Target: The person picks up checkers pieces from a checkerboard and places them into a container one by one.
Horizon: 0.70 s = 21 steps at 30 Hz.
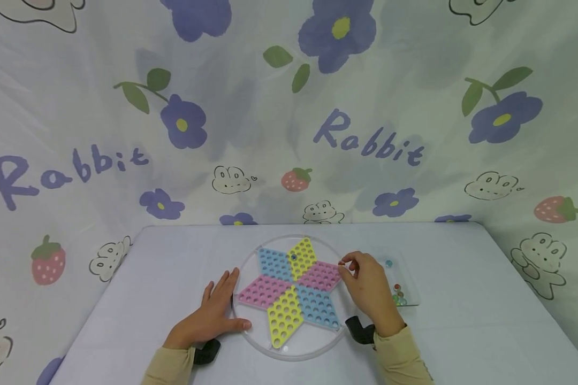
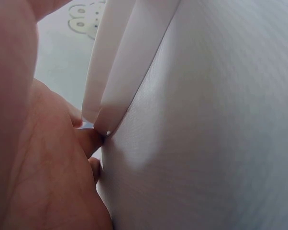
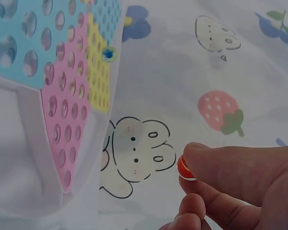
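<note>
A round Chinese checkers board [image 1: 285,350] with a star of pink, yellow and blue sections lies on the table. One blue marble [image 1: 294,257] sits in the upper yellow section, also seen as a marble [image 3: 109,53] in the right wrist view. My right hand [image 1: 370,286] pinches an orange-red marble [image 3: 184,168] between thumb and forefinger, above the board's right edge by the pink tip. With fingers spread, my left hand [image 1: 214,312] rests against the board's left rim; in the left wrist view its fingers touch the rim's side [image 2: 98,91].
Right of the board, partly behind my right hand, lies a clear tray [image 1: 411,289] with several marbles in its near part and a bluish marble [image 1: 389,263] farther back. A patterned curtain [image 1: 289,133] hangs behind the white table [image 1: 486,331].
</note>
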### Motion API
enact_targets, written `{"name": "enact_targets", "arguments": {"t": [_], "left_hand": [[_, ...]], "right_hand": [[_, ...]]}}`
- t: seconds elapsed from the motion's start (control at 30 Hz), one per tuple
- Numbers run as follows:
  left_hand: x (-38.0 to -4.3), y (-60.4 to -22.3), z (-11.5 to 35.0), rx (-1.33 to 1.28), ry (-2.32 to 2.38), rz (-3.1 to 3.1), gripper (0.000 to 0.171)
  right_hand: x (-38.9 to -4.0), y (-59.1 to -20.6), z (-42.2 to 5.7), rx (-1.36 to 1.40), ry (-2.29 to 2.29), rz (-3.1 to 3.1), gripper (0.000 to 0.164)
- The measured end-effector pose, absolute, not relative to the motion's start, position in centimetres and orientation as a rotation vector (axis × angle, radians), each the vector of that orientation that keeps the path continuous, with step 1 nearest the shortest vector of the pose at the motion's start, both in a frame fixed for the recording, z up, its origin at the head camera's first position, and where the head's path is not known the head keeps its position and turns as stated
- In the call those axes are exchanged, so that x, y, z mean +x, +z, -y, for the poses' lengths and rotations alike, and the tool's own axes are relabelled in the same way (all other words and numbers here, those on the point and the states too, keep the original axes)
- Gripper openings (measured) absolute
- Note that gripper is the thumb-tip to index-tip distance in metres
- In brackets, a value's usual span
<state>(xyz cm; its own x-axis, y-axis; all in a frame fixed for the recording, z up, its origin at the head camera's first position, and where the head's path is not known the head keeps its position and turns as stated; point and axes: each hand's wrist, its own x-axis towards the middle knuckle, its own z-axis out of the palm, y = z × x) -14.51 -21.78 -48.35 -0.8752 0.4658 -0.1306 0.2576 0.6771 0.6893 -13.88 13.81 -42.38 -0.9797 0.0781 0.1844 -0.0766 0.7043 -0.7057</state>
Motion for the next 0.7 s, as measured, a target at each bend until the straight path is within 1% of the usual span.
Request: {"name": "enact_targets", "arguments": {"t": [0.33, 0.7], "left_hand": [[-14.5, -48.5, 21.9, 0.576, 0.997, -2.607, 0.124], [-14.5, -48.6, 21.8, 0.592, 1.015, -2.606, 0.123]], "right_hand": [[-14.0, -42.8, -15.0, -0.016, 1.133, 2.691, 0.016], [-14.5, -43.6, -16.0, -0.112, 1.130, 2.714, 0.017]]}}
